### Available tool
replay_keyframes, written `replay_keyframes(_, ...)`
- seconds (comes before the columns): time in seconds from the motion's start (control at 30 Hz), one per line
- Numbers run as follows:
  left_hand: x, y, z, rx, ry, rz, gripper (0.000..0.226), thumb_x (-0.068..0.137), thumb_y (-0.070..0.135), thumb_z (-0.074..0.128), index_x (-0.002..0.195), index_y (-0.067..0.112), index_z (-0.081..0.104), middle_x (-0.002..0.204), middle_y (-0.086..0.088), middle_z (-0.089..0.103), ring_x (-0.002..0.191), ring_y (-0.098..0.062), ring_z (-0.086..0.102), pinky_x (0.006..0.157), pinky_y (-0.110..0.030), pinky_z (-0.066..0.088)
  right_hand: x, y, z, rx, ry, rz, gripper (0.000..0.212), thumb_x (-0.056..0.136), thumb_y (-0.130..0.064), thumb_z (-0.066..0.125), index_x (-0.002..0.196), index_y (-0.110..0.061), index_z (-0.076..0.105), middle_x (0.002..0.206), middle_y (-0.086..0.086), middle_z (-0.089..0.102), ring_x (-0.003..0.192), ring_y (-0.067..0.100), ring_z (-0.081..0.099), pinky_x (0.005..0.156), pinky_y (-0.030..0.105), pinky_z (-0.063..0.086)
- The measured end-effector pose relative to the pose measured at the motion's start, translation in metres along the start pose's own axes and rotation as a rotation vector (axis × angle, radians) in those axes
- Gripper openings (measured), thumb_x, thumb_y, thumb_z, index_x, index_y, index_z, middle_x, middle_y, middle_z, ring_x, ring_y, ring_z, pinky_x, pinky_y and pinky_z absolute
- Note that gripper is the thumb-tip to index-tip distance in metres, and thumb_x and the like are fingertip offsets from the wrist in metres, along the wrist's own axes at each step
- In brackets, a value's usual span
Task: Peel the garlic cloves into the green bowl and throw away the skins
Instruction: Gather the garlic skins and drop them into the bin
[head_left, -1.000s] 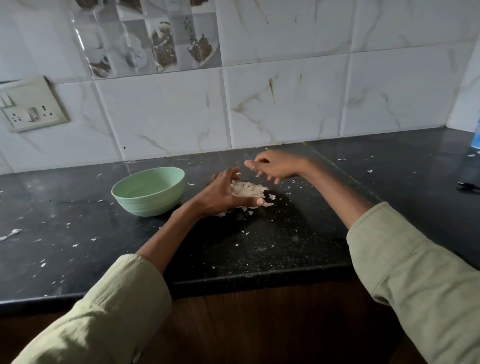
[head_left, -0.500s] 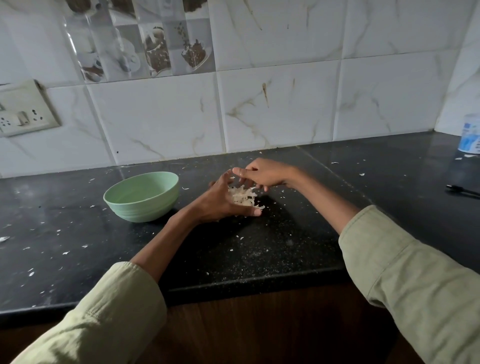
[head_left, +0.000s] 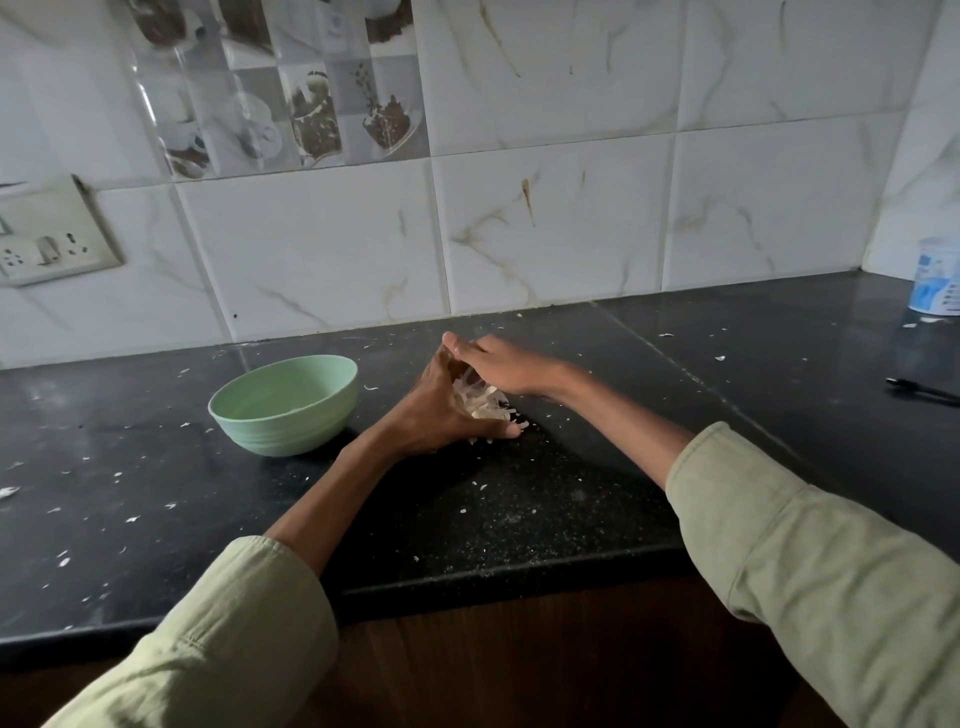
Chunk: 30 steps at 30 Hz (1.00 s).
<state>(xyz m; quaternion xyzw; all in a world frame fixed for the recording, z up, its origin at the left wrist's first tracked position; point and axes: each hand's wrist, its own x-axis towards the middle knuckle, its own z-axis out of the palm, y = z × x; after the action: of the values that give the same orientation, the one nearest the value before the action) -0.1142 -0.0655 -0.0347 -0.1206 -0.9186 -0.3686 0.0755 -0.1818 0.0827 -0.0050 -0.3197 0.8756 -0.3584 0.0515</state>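
A pale pile of garlic skins (head_left: 485, 404) lies on the black counter (head_left: 545, 499), right of the green bowl (head_left: 283, 431). My left hand (head_left: 439, 410) cups the pile from the left, with its thumb stretched along the counter in front of the skins. From the right, my right hand (head_left: 501, 364) lies over the top of the pile with fairly straight fingers, its fingertips meeting those of the left. Most of the pile is hidden between the two hands. The bowl stands upright, and what lies at its bottom is not visible.
Small skin flakes (head_left: 132, 518) are scattered over the counter, mostly at the left. A black pen (head_left: 922, 392) and a white and blue container (head_left: 937, 278) are at the far right. A wall socket (head_left: 49, 249) sits at the left. The counter's front edge (head_left: 467, 582) runs below my forearms.
My two hands have come together around the skins. The right hand has dropped from above onto the pile, and the spread-out skins are now bunched into a tighter heap.
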Motion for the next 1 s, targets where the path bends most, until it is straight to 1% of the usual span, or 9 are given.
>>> replay_keyframes(0.1, -0.001, 0.000, 0.000, 0.008, -0.015, 0.001, 0.147, 0.054, 0.072, 0.091, 0.164, 0.023, 0.008, 0.172, 0.000, 0.019, 0.157, -0.018, 0.020, 0.128, -0.046, 0.026, -0.003, 0.000, -0.003, 0.064, 0.094, 0.037, 0.074, 0.107, -0.062, 0.026, 0.123, -0.004, 0.069, 0.128, 0.021, 0.066, 0.122, 0.033, 0.062, 0.106, 0.043, 0.046)
replay_keyframes(0.27, -0.004, 0.001, -0.002, -0.004, 0.008, 0.000, 0.140, 0.055, 0.091, 0.077, 0.164, 0.027, 0.019, 0.169, -0.005, 0.029, 0.154, -0.024, 0.032, 0.123, -0.058, 0.033, -0.018, -0.005, 0.006, 0.141, 0.020, 0.163, 0.082, 0.105, -0.066, 0.011, 0.147, -0.009, 0.052, 0.152, 0.013, 0.052, 0.146, 0.027, 0.042, 0.122, 0.045, 0.025)
replay_keyframes(0.43, -0.017, 0.020, -0.006, 0.173, 0.097, 0.001, 0.132, 0.065, 0.095, 0.051, 0.165, 0.014, 0.019, 0.171, -0.014, 0.021, 0.156, -0.031, 0.020, 0.125, -0.059, 0.018, -0.035, -0.008, 0.009, 0.371, 0.197, 0.184, 0.092, 0.104, -0.067, 0.004, 0.136, -0.004, 0.062, 0.139, 0.018, 0.062, 0.132, 0.029, 0.056, 0.120, 0.047, 0.034)
replay_keyframes(0.5, -0.020, 0.020, -0.008, 0.147, 0.175, -0.041, 0.122, 0.073, 0.094, 0.047, 0.164, 0.015, 0.025, 0.170, -0.014, 0.026, 0.156, -0.030, 0.024, 0.124, -0.059, 0.020, -0.041, -0.006, 0.011, 0.396, 0.250, 0.228, 0.095, 0.104, -0.066, 0.003, 0.135, 0.001, 0.061, 0.137, 0.024, 0.062, 0.132, 0.034, 0.056, 0.115, 0.040, 0.036)
replay_keyframes(0.57, -0.022, 0.015, -0.009, 0.058, 0.216, -0.124, 0.116, 0.078, 0.096, 0.041, 0.162, 0.016, 0.033, 0.168, -0.013, 0.031, 0.154, -0.030, 0.029, 0.124, -0.059, 0.025, -0.046, -0.011, 0.015, 0.353, 0.290, 0.252, 0.098, 0.100, -0.072, 0.001, 0.132, -0.003, 0.064, 0.134, 0.019, 0.065, 0.130, 0.031, 0.057, 0.116, 0.044, 0.036)
replay_keyframes(0.63, -0.024, 0.010, -0.007, 0.038, 0.194, -0.183, 0.109, 0.084, 0.096, 0.028, 0.156, 0.016, 0.044, 0.162, -0.016, 0.040, 0.149, -0.031, 0.036, 0.122, -0.056, 0.028, -0.052, -0.017, 0.020, 0.294, 0.332, 0.262, 0.096, 0.101, -0.072, 0.004, 0.128, -0.004, 0.066, 0.129, 0.014, 0.066, 0.122, 0.028, 0.060, 0.104, 0.036, 0.039)
replay_keyframes(0.73, -0.029, 0.010, -0.001, 0.033, 0.150, -0.167, 0.093, 0.097, 0.082, 0.013, 0.153, 0.016, 0.049, 0.158, -0.018, 0.045, 0.147, -0.032, 0.040, 0.122, -0.050, 0.028, -0.055, -0.026, 0.030, 0.159, 0.439, 0.215, 0.082, 0.107, -0.062, 0.010, 0.092, -0.006, 0.068, 0.097, 0.012, 0.068, 0.092, 0.025, 0.065, 0.082, 0.033, 0.042)
replay_keyframes(0.8, -0.030, 0.011, 0.001, 0.021, 0.169, -0.139, 0.082, 0.104, 0.072, 0.013, 0.156, 0.018, 0.046, 0.159, -0.019, 0.045, 0.150, -0.032, 0.039, 0.121, -0.047, 0.027, -0.053, -0.027, 0.036, 0.104, 0.510, 0.221, 0.076, 0.108, -0.062, 0.012, 0.076, -0.011, 0.060, 0.084, 0.010, 0.067, 0.081, 0.025, 0.064, 0.077, 0.037, 0.047)
replay_keyframes(1.0, -0.025, 0.020, 0.009, -0.132, 0.202, -0.173, 0.085, 0.106, 0.067, 0.007, 0.143, 0.013, 0.062, 0.136, -0.024, 0.065, 0.129, -0.035, 0.059, 0.109, -0.046, 0.044, -0.053, -0.043, 0.042, 0.200, 0.423, 0.290, 0.074, 0.109, -0.058, 0.016, 0.091, -0.008, 0.067, 0.113, 0.018, 0.072, 0.110, 0.032, 0.066, 0.095, 0.038, 0.046)
